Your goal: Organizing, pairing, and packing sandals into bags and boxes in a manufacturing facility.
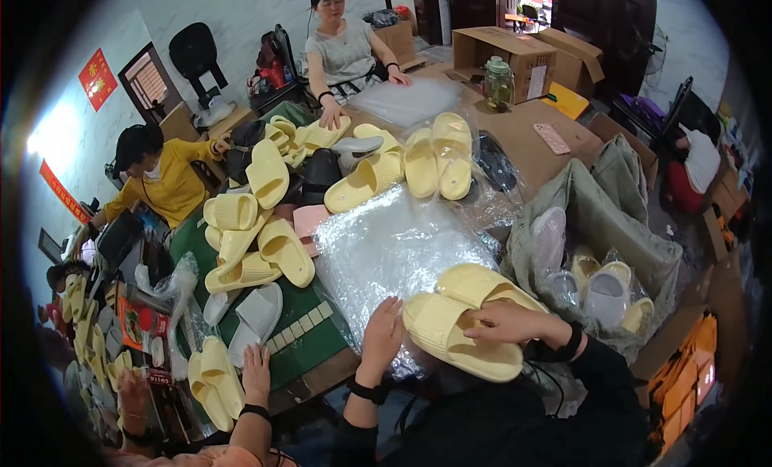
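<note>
A pair of pale yellow slippers is in my right hand, whose fingers reach into the foot openings and close on them. The two slippers lie side by side over the near right part of a stack of clear plastic bags. My left hand is raised just left of the slippers' toe ends, with its fingers stretched up and nothing in it. A small gap shows between that hand and the slippers.
Several loose yellow slippers pile up beyond the bags. A grey-green sack with bagged slippers stands at the right. A co-worker's hand is near a grey slipper at the left; two people sit farther off. A glass jar stands far back.
</note>
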`<state>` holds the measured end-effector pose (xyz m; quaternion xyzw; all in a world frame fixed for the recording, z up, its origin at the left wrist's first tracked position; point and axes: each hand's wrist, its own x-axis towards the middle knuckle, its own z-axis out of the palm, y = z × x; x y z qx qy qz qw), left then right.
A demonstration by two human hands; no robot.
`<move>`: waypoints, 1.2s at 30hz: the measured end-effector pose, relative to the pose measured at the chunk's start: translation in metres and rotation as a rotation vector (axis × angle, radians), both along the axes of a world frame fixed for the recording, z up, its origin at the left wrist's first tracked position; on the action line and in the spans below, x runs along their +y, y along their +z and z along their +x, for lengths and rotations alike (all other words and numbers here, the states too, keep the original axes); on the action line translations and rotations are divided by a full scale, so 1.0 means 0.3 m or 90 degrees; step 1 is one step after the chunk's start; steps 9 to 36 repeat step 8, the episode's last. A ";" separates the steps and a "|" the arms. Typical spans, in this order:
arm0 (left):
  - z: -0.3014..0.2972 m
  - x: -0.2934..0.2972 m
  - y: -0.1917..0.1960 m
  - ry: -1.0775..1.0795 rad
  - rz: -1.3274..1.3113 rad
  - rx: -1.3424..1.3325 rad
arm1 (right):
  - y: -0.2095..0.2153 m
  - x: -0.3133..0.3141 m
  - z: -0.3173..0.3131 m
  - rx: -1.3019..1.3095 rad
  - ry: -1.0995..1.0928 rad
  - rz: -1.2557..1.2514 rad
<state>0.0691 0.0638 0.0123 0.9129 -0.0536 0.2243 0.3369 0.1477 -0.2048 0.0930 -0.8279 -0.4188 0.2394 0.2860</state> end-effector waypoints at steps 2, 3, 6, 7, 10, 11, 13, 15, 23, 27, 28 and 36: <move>0.007 0.006 -0.029 -0.022 0.032 0.041 | -0.015 -0.015 0.002 0.048 -0.010 -0.041; 0.013 0.008 -0.032 -0.044 0.065 0.082 | -0.016 -0.017 0.008 0.096 -0.020 -0.080; -0.004 -0.009 -0.028 0.007 0.147 0.111 | -0.017 -0.021 0.008 0.046 -0.009 -0.120; -0.012 -0.013 -0.019 0.025 0.181 0.129 | -0.022 -0.030 0.011 0.041 -0.015 -0.120; -0.016 -0.012 -0.021 0.028 0.178 0.129 | -0.020 -0.039 0.014 0.037 -0.021 -0.083; -0.016 -0.012 -0.021 0.028 0.178 0.129 | -0.020 -0.039 0.014 0.037 -0.021 -0.083; -0.016 -0.012 -0.021 0.028 0.178 0.129 | -0.020 -0.039 0.014 0.037 -0.021 -0.083; -0.016 -0.012 -0.021 0.028 0.178 0.129 | -0.020 -0.039 0.014 0.037 -0.021 -0.083; -0.016 -0.012 -0.021 0.028 0.178 0.129 | -0.020 -0.039 0.014 0.037 -0.021 -0.083; -0.016 -0.012 -0.021 0.028 0.178 0.129 | -0.020 -0.039 0.014 0.037 -0.021 -0.083; -0.016 -0.012 -0.021 0.028 0.178 0.129 | -0.020 -0.039 0.014 0.037 -0.021 -0.083; -0.016 -0.012 -0.021 0.028 0.178 0.129 | -0.020 -0.039 0.014 0.037 -0.021 -0.083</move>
